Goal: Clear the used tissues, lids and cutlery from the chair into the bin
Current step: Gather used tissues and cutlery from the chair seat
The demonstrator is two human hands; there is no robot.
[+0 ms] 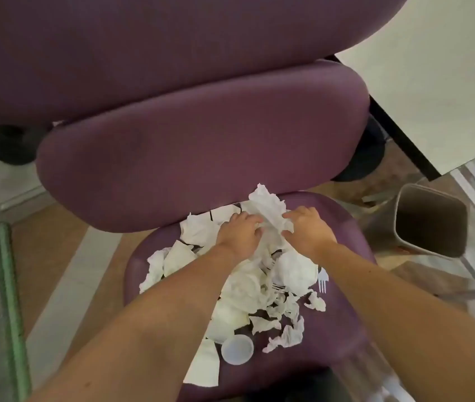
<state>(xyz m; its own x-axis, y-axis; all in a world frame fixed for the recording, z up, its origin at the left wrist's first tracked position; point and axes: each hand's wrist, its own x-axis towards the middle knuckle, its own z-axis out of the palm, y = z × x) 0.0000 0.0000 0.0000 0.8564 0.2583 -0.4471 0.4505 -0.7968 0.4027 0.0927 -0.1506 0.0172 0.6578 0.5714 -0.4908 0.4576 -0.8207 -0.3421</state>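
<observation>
Both hands — left (pixel 240 233), right (pixel 308 230) — gripping tissue (pixel 268 207), bin (pixel 430 219) right of chair (pixel 346 329)

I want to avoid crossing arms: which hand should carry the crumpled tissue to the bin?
Probably the right hand: both hands grip the crumpled white tissue, but the open grey plastic bin stands on the right side of the purple chair seat.

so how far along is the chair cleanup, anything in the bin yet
Barely started. Nothing shows inside the bin in the part that is visible. In hand: the left hand and right hand both grip a crumpled tissue at the back of the chair seat. Left: the tissue pile, a round clear lid and a white plastic fork.
</observation>
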